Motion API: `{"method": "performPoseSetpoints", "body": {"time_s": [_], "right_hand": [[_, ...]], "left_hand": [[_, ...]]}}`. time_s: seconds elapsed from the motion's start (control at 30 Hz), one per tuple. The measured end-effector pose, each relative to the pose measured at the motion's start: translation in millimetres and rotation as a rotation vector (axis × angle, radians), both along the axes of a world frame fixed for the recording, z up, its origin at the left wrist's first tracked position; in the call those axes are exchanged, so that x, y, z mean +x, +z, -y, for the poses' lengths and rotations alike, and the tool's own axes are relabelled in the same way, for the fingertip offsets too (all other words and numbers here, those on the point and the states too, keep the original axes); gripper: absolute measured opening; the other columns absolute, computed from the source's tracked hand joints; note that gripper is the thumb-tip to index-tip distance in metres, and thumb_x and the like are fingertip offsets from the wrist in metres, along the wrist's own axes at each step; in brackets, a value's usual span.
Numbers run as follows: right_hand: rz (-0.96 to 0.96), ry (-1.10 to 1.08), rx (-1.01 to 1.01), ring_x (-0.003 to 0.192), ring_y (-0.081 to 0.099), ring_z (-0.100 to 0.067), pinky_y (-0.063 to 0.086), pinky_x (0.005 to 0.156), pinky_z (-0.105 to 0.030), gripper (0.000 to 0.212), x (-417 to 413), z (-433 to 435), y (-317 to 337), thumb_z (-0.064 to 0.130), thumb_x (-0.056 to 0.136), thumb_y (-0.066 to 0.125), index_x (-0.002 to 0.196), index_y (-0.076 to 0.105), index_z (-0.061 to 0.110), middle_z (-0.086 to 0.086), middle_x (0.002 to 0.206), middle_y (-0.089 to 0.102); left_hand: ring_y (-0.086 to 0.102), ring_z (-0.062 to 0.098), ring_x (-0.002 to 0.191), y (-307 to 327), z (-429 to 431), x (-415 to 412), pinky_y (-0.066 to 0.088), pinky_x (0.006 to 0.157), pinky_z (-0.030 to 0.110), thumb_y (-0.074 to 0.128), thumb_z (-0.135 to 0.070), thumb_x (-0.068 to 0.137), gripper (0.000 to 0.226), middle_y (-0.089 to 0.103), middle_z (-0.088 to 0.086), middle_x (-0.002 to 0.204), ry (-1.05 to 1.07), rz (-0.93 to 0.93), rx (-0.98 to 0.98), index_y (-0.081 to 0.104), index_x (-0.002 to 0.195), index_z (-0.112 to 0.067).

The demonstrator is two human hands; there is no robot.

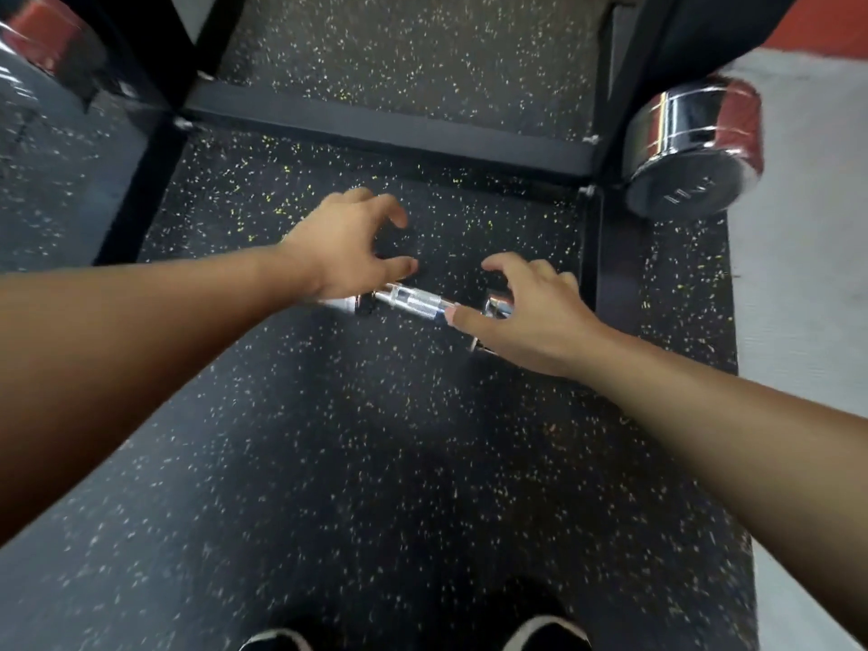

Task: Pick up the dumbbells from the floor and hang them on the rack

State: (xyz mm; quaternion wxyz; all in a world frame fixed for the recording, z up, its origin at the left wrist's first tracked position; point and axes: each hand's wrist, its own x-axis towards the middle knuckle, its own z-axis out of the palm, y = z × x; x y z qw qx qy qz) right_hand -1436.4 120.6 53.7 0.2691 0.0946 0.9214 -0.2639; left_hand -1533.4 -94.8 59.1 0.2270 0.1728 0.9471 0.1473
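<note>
From the head camera, this is the reach before the pick-up. The dumbbell lies flat on the speckled floor, just in front of the rack. Its chrome handle runs left to right, dipping slightly toward the right and roughly parallel to the rack's bottom bar. Both ends are hidden under the hands. The left hand hovers with fingers spread and curved, holding nothing. The right hand is spread the same way, thumb beside the handle; I can't tell if it touches. Next, I'd say: close around the handle, then lift. Another dumbbell sits by the rack's right post.
</note>
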Motion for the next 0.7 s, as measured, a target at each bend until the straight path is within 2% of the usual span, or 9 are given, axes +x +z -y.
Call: {"method": "performPoseSetpoints", "body": {"time_s": [0.1, 0.23, 0.3, 0.37, 0.43, 0.5, 0.6, 0.7], "right_hand": [[0.067, 0.054, 0.047, 0.143, 0.030, -0.034, 0.037, 0.093, -0.043, 0.096, -18, -2, -13, 0.082, 0.075, 0.068, 0.154, 0.036, 0.037, -0.006, 0.151, 0.041], [0.111, 0.179, 0.118, 0.138, 0.033, -0.032, 0.037, 0.091, -0.039, 0.110, -24, -12, -27, 0.075, 0.062, 0.084, 0.154, 0.036, 0.037, -0.003, 0.143, 0.046], [0.118, 0.205, 0.135, 0.136, 0.036, -0.033, 0.044, 0.097, -0.041, 0.114, -18, -14, -34, 0.069, 0.060, 0.089, 0.154, 0.032, 0.038, -0.002, 0.139, 0.047], [0.113, 0.200, 0.129, 0.132, 0.045, -0.032, 0.049, 0.103, -0.046, 0.118, -12, -14, -38, 0.061, 0.059, 0.094, 0.155, 0.029, 0.039, -0.003, 0.138, 0.049], [0.064, 0.185, 0.122, 0.122, 0.053, -0.029, 0.052, 0.098, -0.043, 0.117, -8, -12, -41, 0.053, 0.061, 0.096, 0.155, 0.029, 0.036, -0.003, 0.135, 0.051], [0.028, 0.161, 0.117, 0.110, 0.057, -0.025, 0.055, 0.089, -0.041, 0.110, -5, -11, -43, 0.046, 0.063, 0.095, 0.152, 0.033, 0.031, -0.001, 0.127, 0.054], [0.012, 0.093, 0.112, 0.090, 0.060, -0.016, 0.049, 0.066, -0.033, 0.097, -3, -11, -45, 0.043, 0.059, 0.095, 0.138, 0.041, 0.025, 0.006, 0.107, 0.056], [0.035, -0.004, 0.077, 0.085, 0.063, -0.013, 0.047, 0.058, -0.029, 0.098, -2, -15, -45, 0.045, 0.054, 0.094, 0.136, 0.043, 0.027, 0.009, 0.103, 0.059]], "left_hand": [[0.059, 0.021, 0.108, -8, -8, -20, 0.047, 0.093, 0.032, 0.076, -0.069, 0.075, 0.074, 0.063, -0.001, 0.131, -0.133, 0.131, -0.063, 0.057, 0.134, -0.029], [0.055, 0.023, 0.109, -24, 0, -22, 0.053, 0.092, 0.039, 0.079, -0.080, 0.058, 0.094, 0.054, -0.006, 0.118, -0.420, 0.135, -0.384, 0.051, 0.137, -0.037], [0.052, 0.024, 0.113, -31, 7, -18, 0.052, 0.090, 0.039, 0.083, -0.074, 0.058, 0.093, 0.048, -0.008, 0.114, -0.462, 0.084, -0.430, 0.048, 0.137, -0.038], [0.051, 0.028, 0.118, -36, 11, -14, 0.052, 0.094, 0.042, 0.089, -0.063, 0.061, 0.100, 0.051, -0.003, 0.121, -0.453, 0.034, -0.406, 0.042, 0.144, -0.034], [0.051, 0.031, 0.120, -39, 12, -11, 0.053, 0.096, 0.047, 0.092, -0.054, 0.061, 0.110, 0.053, 0.003, 0.129, -0.439, -0.006, -0.400, 0.033, 0.151, -0.029], [0.051, 0.031, 0.119, -38, 13, -9, 0.055, 0.094, 0.049, 0.093, -0.048, 0.063, 0.108, 0.053, 0.006, 0.127, -0.416, -0.018, -0.397, 0.033, 0.149, -0.025], [0.052, 0.030, 0.112, -40, 16, -5, 0.056, 0.089, 0.048, 0.089, -0.043, 0.065, 0.085, 0.054, 0.009, 0.119, -0.389, -0.042, -0.390, 0.044, 0.133, -0.020], [0.058, 0.034, 0.107, -40, 16, -3, 0.057, 0.086, 0.046, 0.087, -0.043, 0.066, 0.081, 0.052, 0.010, 0.123, -0.301, -0.043, -0.385, 0.047, 0.134, -0.027]]}}
